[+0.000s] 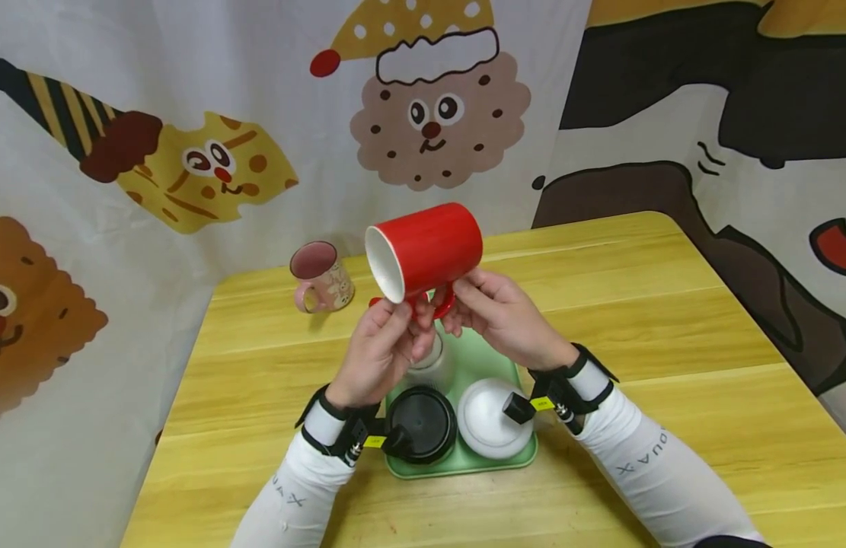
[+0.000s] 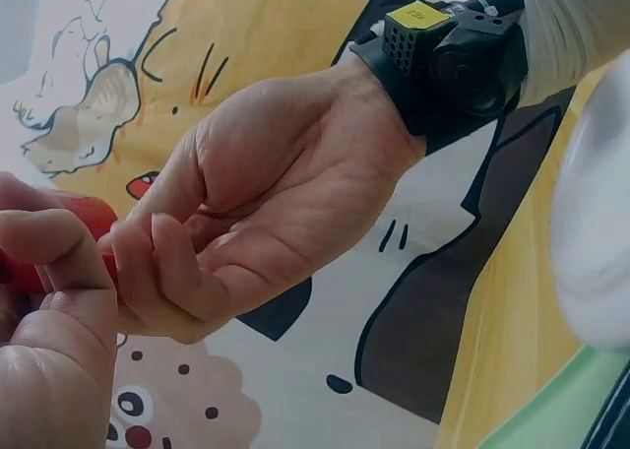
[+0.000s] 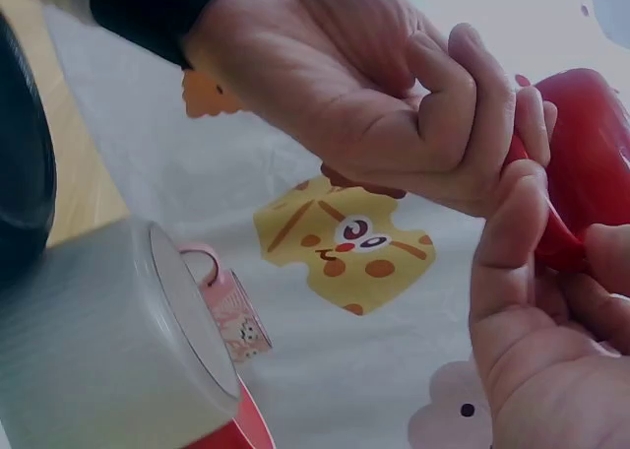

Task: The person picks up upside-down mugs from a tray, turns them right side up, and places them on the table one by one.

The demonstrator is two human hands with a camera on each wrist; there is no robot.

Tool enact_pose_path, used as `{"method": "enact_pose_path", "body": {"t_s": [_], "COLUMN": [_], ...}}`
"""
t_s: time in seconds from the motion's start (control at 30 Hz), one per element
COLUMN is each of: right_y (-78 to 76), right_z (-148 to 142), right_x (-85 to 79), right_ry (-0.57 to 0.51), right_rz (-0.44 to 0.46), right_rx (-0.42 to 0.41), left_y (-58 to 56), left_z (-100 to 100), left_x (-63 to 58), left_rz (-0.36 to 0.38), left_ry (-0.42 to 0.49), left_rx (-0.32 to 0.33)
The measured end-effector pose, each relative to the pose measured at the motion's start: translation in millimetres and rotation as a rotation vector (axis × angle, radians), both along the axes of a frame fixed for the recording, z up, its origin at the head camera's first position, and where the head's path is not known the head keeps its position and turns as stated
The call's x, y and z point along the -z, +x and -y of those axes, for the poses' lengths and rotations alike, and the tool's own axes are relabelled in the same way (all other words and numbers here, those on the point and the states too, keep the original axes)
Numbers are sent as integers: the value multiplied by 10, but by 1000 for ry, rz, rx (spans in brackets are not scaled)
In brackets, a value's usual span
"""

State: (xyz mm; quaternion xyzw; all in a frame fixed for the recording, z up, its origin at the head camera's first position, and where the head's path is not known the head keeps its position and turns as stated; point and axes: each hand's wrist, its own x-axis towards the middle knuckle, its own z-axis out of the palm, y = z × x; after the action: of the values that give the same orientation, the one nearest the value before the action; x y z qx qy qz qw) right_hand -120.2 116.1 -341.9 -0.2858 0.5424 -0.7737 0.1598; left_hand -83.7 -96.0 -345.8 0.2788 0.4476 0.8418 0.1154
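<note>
A glossy red mug (image 1: pixel 429 247) with a white inside is held up on its side over the tray. Its mouth faces left and its handle (image 1: pixel 447 301) hangs downward. My left hand (image 1: pixel 384 350) pinches the handle near the rim end, thumb at the lower rim. On the base side, my right hand (image 1: pixel 508 316) pinches the handle's other end between thumb and fingers. In the right wrist view, fingertips of both hands meet around the red handle (image 3: pixel 559 240). The left wrist view shows just a little red between the hands.
Below stands a green tray (image 1: pixel 474 346) with a black-lidded container (image 1: pixel 423 425), a white-lidded one (image 1: pixel 487 426) and a pale cup (image 1: pixel 432 369). Another red item behind them is mostly hidden by my hands. A pink mug (image 1: pixel 330 278) stands at the wooden table's (image 1: pixel 251 365) back left, before a printed curtain (image 1: pixel 258 46).
</note>
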Motion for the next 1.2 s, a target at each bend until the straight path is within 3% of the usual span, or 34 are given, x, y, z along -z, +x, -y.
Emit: {"method": "enact_pose_path", "body": {"t_s": [0.23, 0.7, 1.0, 1.2], "right_y": [-27, -113, -163, -177], "right_z": [-75, -437, -678, -763], "right_x": [-48, -146, -156, -115], "right_ry": [178, 308, 384, 415], "right_rz": [-79, -201, -275, -317], "right_rx": [96, 239, 326, 357], "left_y": [-17, -159, -388, -605], "left_z": [51, 461, 759, 863], "left_x": [-32, -128, -113, 32], "left_rz": [-79, -158, -85, -32], "left_ry": [-41, -183, -413, -537], "left_rx": [-78, -361, -603, -679]}}
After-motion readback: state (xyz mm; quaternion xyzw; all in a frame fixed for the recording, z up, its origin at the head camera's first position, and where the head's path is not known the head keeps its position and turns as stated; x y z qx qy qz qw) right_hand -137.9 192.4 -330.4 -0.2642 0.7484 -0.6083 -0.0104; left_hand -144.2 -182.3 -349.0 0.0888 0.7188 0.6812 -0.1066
